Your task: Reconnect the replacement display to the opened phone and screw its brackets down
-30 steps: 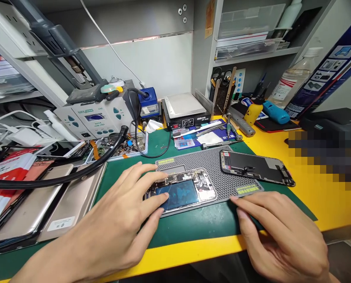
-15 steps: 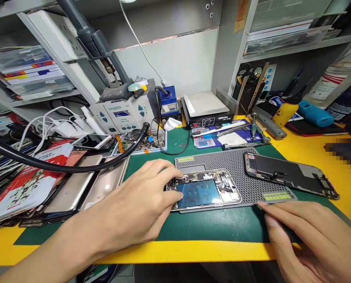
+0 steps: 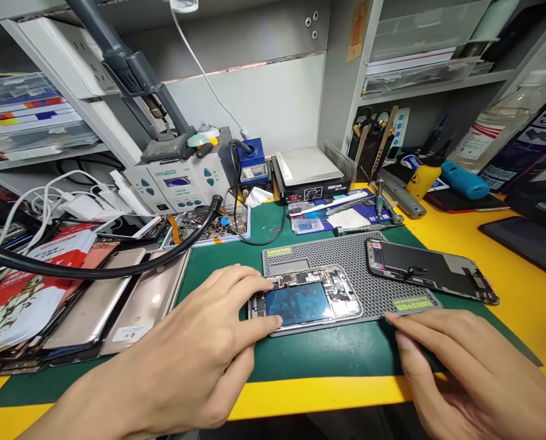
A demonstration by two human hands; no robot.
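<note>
An opened phone [image 3: 300, 302] lies on a grey perforated pad [image 3: 378, 281], its circuit board and dark battery showing. My left hand [image 3: 213, 336] grips the left end of the phone, with fingertips on its top edge and thumb at its lower side. To the right, my right hand [image 3: 469, 360] hovers by the pad's front edge, thumb and index finger close together; anything between them is too small to make out. A detached phone screen [image 3: 431, 269] lies face down across the pad's right end.
Behind the green mat [image 3: 332, 351] stand a hot-air station [image 3: 181, 183], a small heating plate [image 3: 312, 168] and a tray of small parts [image 3: 245, 223]. Several phones [image 3: 137, 305] are stacked at left. Screwdrivers [image 3: 378, 211] lie behind the pad; a black hose [image 3: 117, 269] crosses the left side.
The whole view has shifted, moving the scene slightly left. My left thumb reaches a little further over the battery's corner. My right hand keeps its pose beside the pad.
</note>
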